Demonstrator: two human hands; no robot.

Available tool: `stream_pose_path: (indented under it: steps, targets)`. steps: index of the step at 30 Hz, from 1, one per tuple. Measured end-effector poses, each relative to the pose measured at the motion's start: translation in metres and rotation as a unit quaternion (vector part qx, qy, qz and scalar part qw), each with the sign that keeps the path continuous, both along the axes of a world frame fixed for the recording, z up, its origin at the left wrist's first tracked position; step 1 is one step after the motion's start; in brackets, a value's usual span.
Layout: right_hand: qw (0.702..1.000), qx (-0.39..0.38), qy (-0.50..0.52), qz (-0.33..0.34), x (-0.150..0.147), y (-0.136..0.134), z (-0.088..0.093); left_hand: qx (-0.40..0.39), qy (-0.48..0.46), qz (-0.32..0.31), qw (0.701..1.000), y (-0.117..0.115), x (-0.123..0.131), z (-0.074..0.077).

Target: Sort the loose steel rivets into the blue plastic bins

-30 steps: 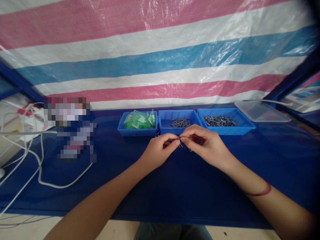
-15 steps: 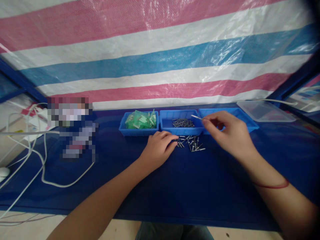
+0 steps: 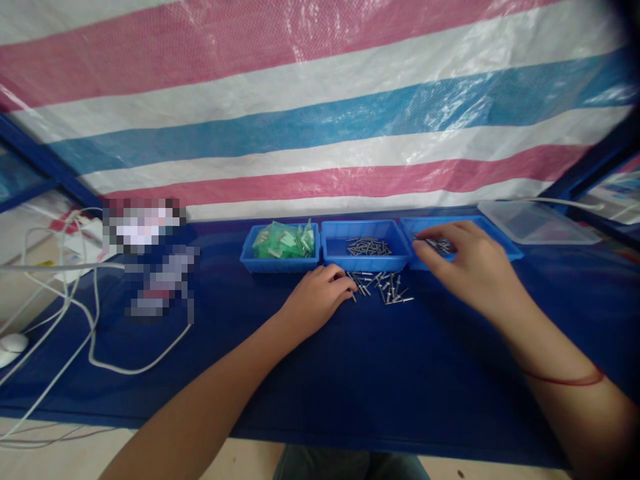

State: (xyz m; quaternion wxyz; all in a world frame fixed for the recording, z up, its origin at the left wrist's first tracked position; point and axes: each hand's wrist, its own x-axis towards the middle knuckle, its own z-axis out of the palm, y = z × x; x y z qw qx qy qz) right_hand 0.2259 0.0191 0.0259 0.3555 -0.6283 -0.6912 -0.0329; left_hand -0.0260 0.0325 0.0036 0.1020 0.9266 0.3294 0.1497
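Three blue bins stand in a row on the dark blue table. Green plastic packets [image 3: 284, 241] fill the left bin [image 3: 280, 267]. Metal rivets [image 3: 369, 247] lie in the middle bin [image 3: 333, 252], and more rivets [image 3: 437, 245] show in the right bin [image 3: 505, 247]. In front of the middle bin is a loose pile of rivets [image 3: 393, 288]. My left hand [image 3: 320, 293] rests at the pile's left end, thumb and fingers closed around a rivet. Over the right bin, my right hand [image 3: 465, 263] has its thumb and fingers apart, holding nothing visible.
A translucent lid [image 3: 540, 223] lies at the table's back right. White cables [image 3: 93, 333] loop over the left side of the table [image 3: 400, 387], near a white mouse [image 3: 13, 348]. A striped sheet [image 3: 310, 140] hangs behind the bins.
My right hand has moved slightly right, and the rivet it held is no longer between its fingers. My left thumb and fingers have closed at the pile's edge.
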Motion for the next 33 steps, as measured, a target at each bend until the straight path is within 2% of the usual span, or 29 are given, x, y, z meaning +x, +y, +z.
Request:
stream_pose_path:
  steps: [6,10,17,22,29,33]
  targets:
    - [0.998,0.008,0.006,0.055,-0.010,-0.005,-0.001,-0.033,-0.018,-0.043,0.998,0.006,-0.001,0.002]
    - [0.996,0.020,0.025,0.084,-0.015,-0.008,0.001,-0.030,-0.021,-0.039,0.999,0.008,-0.003,0.001]
    - [0.986,-0.025,0.046,0.156,-0.025,-0.016,0.010,-0.010,-0.036,-0.063,0.997,0.007,-0.002,0.005]
    - [0.963,-0.106,0.048,0.242,-0.036,-0.021,0.008,-0.027,-0.108,-0.033,0.993,0.001,0.002,0.012]
    - [0.935,-0.180,0.101,0.288,-0.045,-0.022,0.002,-0.080,-0.221,0.004,0.972,-0.007,0.007,0.016]
    - [0.925,-0.190,0.135,0.301,-0.048,-0.023,0.000,-0.136,-0.271,0.033,0.952,-0.010,0.010,0.015]
